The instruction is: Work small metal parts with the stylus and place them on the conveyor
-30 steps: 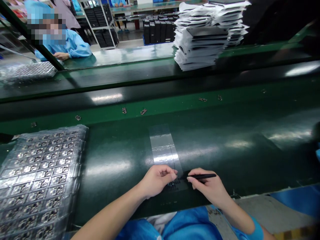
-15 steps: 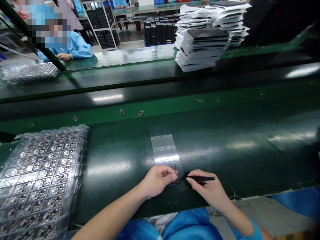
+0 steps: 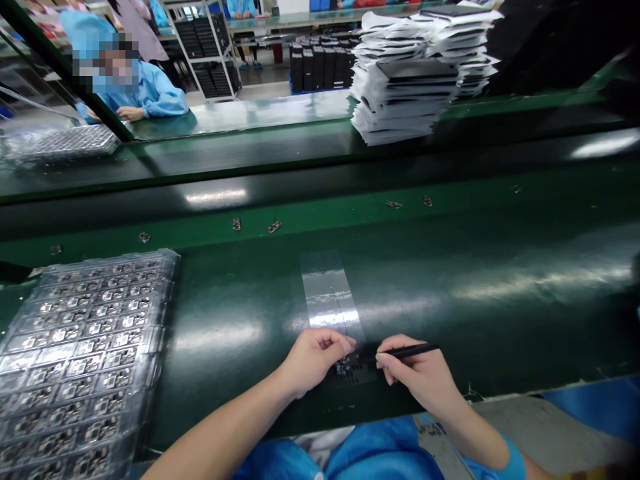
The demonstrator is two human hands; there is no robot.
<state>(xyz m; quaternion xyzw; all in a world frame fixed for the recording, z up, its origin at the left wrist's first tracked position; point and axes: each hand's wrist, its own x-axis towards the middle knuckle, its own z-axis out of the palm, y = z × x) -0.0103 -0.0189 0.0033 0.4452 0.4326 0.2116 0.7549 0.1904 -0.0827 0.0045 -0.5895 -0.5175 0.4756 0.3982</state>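
Note:
My left hand [image 3: 320, 360] is closed, thumb and forefinger pinched over a small electronic part [image 3: 343, 367] that shows just below the fingertips. A thin dark wire [image 3: 339, 303] runs up from the pinch across a clear plastic strip [image 3: 327, 283] lying flat on the green bench. Patches of small dark pieces [image 3: 350, 377] sit at the strip's near end. In my right hand [image 3: 413, 367] is a slim black tool that looks like tweezers [image 3: 417, 350], held like a pen. Its tip points left toward the small part; whether they touch cannot be made out.
Stacked clear trays [image 3: 90, 333] of small metal parts stand at the left. Several loose parts [image 3: 275, 227] lie along the green belt strip beyond. White-wrapped stacks [image 3: 400, 80] rise at the back. A co-worker in blue [image 3: 155, 93] sits across at the far left.
The loose parts along the belt have shifted slightly left. My right hand has tilted the tweezers, their back end now higher and further right. My left hand stays nearly in place; the wire leans further left.

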